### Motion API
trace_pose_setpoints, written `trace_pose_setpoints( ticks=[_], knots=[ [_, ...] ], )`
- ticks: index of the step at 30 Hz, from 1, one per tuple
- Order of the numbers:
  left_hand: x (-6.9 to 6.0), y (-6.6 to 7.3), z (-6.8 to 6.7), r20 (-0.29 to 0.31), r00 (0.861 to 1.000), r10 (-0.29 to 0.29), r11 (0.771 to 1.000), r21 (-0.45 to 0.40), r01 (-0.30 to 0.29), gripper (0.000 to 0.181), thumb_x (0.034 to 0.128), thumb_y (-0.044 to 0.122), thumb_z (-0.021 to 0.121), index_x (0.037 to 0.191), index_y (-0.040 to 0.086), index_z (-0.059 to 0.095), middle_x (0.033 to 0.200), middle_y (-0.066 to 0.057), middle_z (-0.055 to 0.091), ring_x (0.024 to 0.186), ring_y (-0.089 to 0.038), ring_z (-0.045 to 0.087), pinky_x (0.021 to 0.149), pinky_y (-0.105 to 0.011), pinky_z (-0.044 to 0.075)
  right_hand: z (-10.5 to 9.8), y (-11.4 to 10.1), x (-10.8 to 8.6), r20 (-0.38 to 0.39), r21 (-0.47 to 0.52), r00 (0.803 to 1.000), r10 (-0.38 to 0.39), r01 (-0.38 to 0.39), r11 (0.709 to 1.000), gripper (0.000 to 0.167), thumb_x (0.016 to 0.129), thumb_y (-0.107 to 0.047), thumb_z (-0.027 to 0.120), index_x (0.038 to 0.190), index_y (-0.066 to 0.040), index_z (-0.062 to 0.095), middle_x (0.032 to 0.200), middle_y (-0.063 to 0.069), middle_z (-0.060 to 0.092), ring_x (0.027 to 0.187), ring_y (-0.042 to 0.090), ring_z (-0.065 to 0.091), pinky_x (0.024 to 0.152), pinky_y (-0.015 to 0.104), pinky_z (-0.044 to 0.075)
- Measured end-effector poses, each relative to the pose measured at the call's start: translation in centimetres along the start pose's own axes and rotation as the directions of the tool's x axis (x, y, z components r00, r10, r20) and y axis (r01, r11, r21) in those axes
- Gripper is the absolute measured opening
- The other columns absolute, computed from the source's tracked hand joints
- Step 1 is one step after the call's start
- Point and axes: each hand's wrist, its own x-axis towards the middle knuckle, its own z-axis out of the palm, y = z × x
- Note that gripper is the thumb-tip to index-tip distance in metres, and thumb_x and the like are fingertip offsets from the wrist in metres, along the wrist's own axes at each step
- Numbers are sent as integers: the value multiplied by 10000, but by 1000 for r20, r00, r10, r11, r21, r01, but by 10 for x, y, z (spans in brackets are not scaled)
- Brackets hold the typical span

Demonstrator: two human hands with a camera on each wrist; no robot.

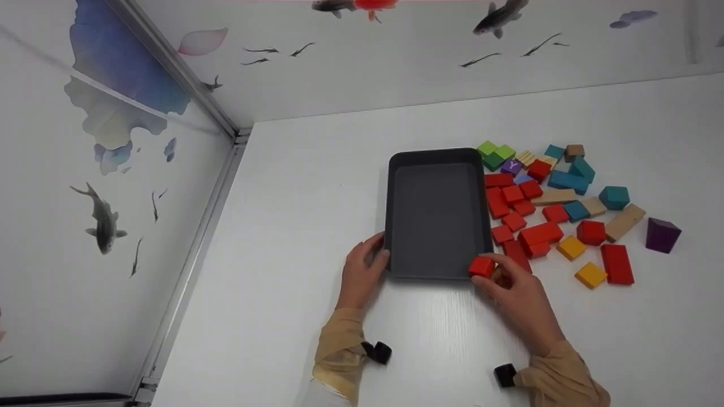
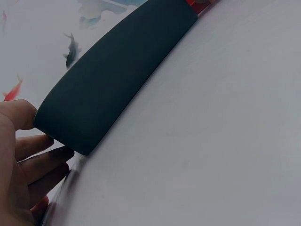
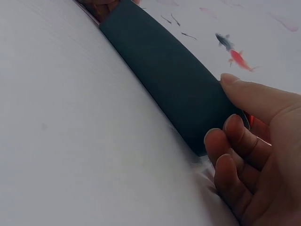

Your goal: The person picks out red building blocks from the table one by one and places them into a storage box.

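Observation:
A dark grey tray [image 1: 438,220] lies on the white table, with nothing in it. The left hand [image 1: 362,274] holds its near left corner; in the left wrist view the thumb of this hand [image 2: 19,165] is at the top edge and the fingertips are lower on the wall. At the near right corner, the right hand [image 1: 523,299] pinches a small red block [image 1: 482,266] between thumb and forefinger. The right wrist view has the right hand [image 3: 263,150] against the end of the tray wall [image 3: 164,70], with the block mostly hidden.
Right of the tray lie loose wooden blocks: several red ones [image 1: 541,233], yellow blocks [image 1: 591,275], teal blocks [image 1: 614,197], green blocks [image 1: 487,148], plain wood pieces [image 1: 625,222] and a dark purple block [image 1: 662,234]. White panels with painted fish [image 1: 106,226] stand behind and to the left.

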Motion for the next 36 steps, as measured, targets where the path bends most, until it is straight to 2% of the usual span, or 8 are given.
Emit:
trace_pose_setpoints(
  ticks=[6, 15, 25, 30, 36],
  knots=[
    [0, 0, 0, -7, 1000, 20, 1000, -5, -20, 391, 889, 400, 507, 1255, 262, 510, 1205, 108, 531, 1197, -113, 390, 1031, -313, 234, -1, 0, 0, 17, -25, 1000, -22, 22, 999, 655, 717, -573, 620, 1262, -253, 449, 885, 41, 538, 827, 216, 488, 701, 295, 459],
    [0, 0, 0, 0, 1000, 18, 999, -38, -18, 375, 892, 359, 524, 1257, 279, 502, 1189, 128, 525, 1152, -65, 422, 982, -301, 312, -1, 0, 0, 23, -18, 999, -26, 27, 999, 636, 738, -548, 623, 1277, -269, 434, 895, 38, 534, 833, 221, 484, 710, 306, 453],
    [0, 1, 1, -2, 1000, 24, 999, -30, -24, 371, 898, 344, 517, 1260, 261, 503, 1189, 130, 529, 1147, -59, 429, 979, -289, 318, -1, 1, -1, 12, -33, 999, -31, 32, 999, 665, 728, -585, 599, 1287, -268, 428, 885, 39, 532, 825, 220, 475, 707, 307, 442],
    [0, 0, 1, -2, 1000, 16, 1000, -25, -16, 372, 896, 360, 516, 1257, 277, 502, 1179, 162, 522, 1136, -19, 425, 973, -255, 316, 0, 0, -1, 20, -36, 1000, -24, 25, 999, 641, 743, -539, 621, 1292, -271, 426, 887, 44, 528, 827, 221, 475, 703, 302, 447],
    [-1, 1, 1, -3, 1000, 19, 999, -34, -19, 367, 896, 341, 523, 1255, 270, 507, 1177, 162, 522, 1135, -17, 425, 972, -252, 317, 0, 0, -1, 22, -45, 1000, -16, 17, 999, 640, 725, -595, 591, 1266, -285, 447, 863, 40, 532, 801, 217, 482, 699, 298, 446]
  ],
)
